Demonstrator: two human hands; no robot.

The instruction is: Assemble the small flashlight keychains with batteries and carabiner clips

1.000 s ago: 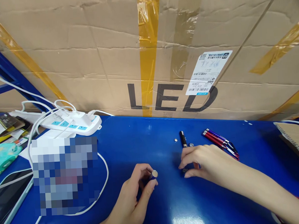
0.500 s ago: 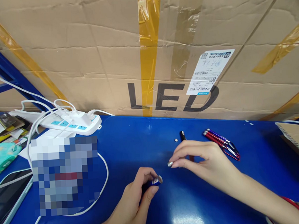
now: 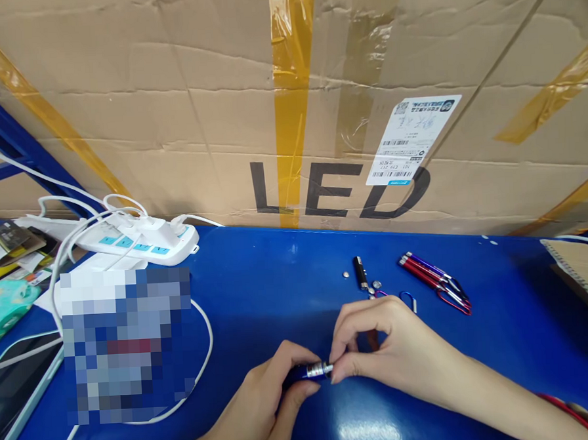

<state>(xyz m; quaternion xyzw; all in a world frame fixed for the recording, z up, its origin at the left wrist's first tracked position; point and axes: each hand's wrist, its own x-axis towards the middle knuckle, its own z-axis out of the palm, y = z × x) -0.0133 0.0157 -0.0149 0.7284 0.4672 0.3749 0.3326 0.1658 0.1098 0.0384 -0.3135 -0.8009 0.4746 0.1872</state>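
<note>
My left hand (image 3: 271, 392) is closed around a short blue flashlight tube (image 3: 314, 370) with a white label, its open end facing right. At that end, my right hand (image 3: 379, 340) pinches a small silver piece (image 3: 330, 368) between thumb and fingertips. The piece meets the mouth of the tube; whether it is a button battery or a cap cannot be made out. Just beyond my right hand lie a black flashlight tube (image 3: 360, 272), a few round button batteries (image 3: 377, 285) and a blue carabiner clip (image 3: 408, 299). Another small silver disc (image 3: 346, 275) lies left of the black tube.
Red and blue keychain flashlights (image 3: 432, 280) with carabiners lie back right. A white power strip (image 3: 177, 250) with cables, a blurred-out patch and a phone (image 3: 23, 365) are on the left. A big cardboard box (image 3: 210, 119) stands behind the blue table (image 3: 258, 281).
My right hand has moved down and slightly left, bringing the silver piece to the tube's open end. The left hand has shifted slightly. Discs and a clip behind the right hand are now uncovered.
</note>
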